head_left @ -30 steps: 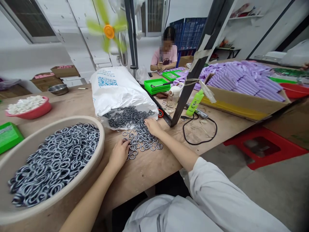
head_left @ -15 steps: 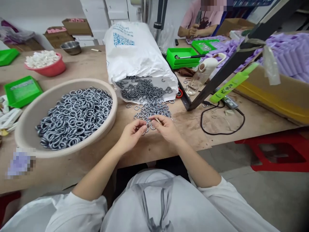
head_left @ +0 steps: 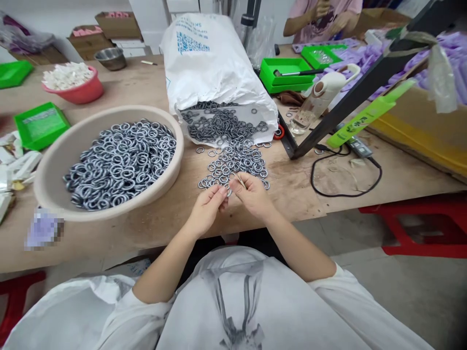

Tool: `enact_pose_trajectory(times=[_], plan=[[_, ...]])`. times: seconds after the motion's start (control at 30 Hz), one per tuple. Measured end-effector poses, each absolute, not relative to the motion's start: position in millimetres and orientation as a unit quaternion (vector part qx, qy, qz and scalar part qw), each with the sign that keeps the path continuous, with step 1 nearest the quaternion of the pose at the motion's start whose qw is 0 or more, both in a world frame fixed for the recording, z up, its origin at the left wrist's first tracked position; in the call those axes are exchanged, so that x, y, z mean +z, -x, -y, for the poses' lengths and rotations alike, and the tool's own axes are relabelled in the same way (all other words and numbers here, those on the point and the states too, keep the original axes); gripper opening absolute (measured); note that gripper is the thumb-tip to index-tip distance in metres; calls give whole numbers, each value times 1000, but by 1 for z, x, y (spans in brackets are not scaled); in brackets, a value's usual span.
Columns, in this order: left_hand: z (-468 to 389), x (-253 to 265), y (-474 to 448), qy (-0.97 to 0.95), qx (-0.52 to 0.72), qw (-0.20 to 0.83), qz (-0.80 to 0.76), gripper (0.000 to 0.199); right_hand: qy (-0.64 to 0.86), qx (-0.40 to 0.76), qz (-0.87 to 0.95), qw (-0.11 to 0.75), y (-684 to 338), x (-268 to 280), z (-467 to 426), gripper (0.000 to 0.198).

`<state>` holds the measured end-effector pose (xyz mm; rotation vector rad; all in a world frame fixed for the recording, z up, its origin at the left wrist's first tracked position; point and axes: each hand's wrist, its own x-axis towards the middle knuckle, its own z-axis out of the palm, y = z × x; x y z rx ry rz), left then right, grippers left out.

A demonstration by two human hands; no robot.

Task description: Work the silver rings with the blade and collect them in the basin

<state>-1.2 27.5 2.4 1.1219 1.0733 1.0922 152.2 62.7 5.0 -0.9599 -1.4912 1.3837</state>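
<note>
Wooden surface [head_left: 292, 175], white sack [head_left: 207, 63] lying on it, mouth toward the worker; sides below were noted from the worker's place.

Grey rings [head_left: 241, 163] spilled from the sack's mouth in a loose heap, more of them inside. Both hands were close together just in front of that heap, on the worker's side of the sack. Right hand [head_left: 257, 197]: thumb and forefinger closed on a thin stick [head_left: 241, 180]. Left hand [head_left: 207, 209]: fingers bent toward the thumb, tips near a ring; I could not tell whether it was gripping one.

Left of the sack, just beside it: a wide beige basin [head_left: 109, 215], with many more rings heaped inside. Farther left, a green tray [head_left: 42, 125] and a red bowl [head_left: 87, 92] of white pieces. Metal bowl [head_left: 111, 58] stood between the sack and the far boxes.

Right of the sack: a green bin [head_left: 284, 82] with a dark-handled tool across it, a clear-bodied bottle [head_left: 314, 99], a slanting dark post [head_left: 321, 129], a lime-green bottle [head_left: 357, 119], a looped black cable [head_left: 312, 182]. Beyond the sack, to its right, a co-worker in a pink shirt [head_left: 330, 26] was near some purple pieces [head_left: 359, 63].
</note>
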Motion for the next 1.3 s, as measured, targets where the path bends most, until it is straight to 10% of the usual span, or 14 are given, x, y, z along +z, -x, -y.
enact_pose_trajectory(times=[0.33, 0.7, 1.0, 1.3], plan=[[-20, 9, -18, -341, 510, 666, -424, 45, 417, 462, 647, 440, -154, 5, -58, 52], [-14, 13, -23, -271, 542, 651, -456, 43, 414, 198, 843, 282, -157, 19, -34, 48], [9, 1, -4, -317, 490, 693, -423, 46, 517, 281, 778, 223, -158, 1, -66, 48], [16, -23, 51, -210, 578, 616, -492, 39, 482, 102, 870, 38, -91, -15, -95, 29]])
